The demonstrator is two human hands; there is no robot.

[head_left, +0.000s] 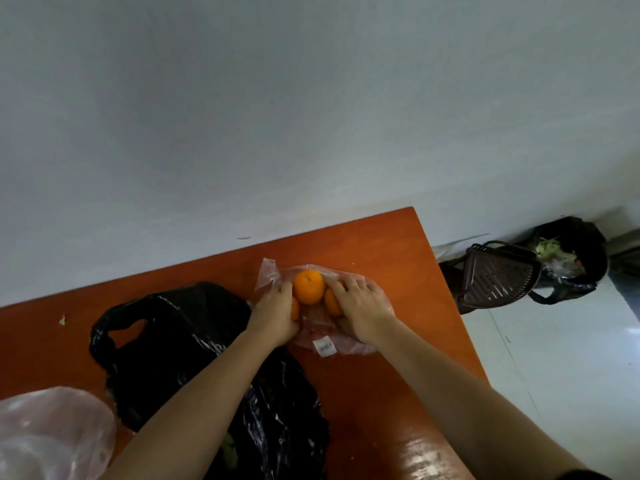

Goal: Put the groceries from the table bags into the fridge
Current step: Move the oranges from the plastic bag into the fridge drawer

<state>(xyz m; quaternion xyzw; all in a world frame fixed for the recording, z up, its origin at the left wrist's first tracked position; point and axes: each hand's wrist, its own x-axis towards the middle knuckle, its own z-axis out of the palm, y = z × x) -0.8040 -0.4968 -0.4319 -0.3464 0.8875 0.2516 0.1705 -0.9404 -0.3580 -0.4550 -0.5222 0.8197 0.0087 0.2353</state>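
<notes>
From my remote seat I see both hands cupped around three oranges (308, 285) on a thin pinkish plastic bag (322, 332), near the far right corner of the orange table (381, 258). The left hand (275, 315) curls against the fruit's left side and the right hand (360, 311) lies partly closed over the right side, so the pile sits directly between the palms, touching both, neither hand nearer. A crumpled black bag (194, 341) lies just left of them.

Dim soft light, table (408, 441) glare, wide-angle tilt
</notes>
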